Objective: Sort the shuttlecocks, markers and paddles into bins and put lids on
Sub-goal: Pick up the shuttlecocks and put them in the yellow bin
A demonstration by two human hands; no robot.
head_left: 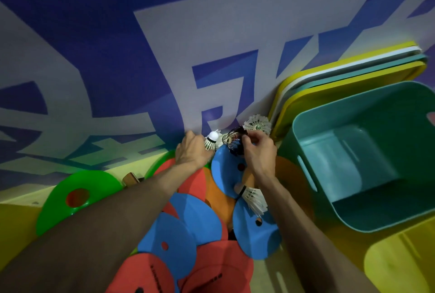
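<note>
left hand holding shuttlecock, right hand pinching dark object, teal bin beside

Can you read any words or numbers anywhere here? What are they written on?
Nothing here reads clearly.
On the wall: giant grey strokes on blue, cut off, unreadable.
On the left red disc: a line of small black print, too blurred.
On the right red disc: small black print, too blurred.
In the farthest shuttlecock: a round green label, too small.
</note>
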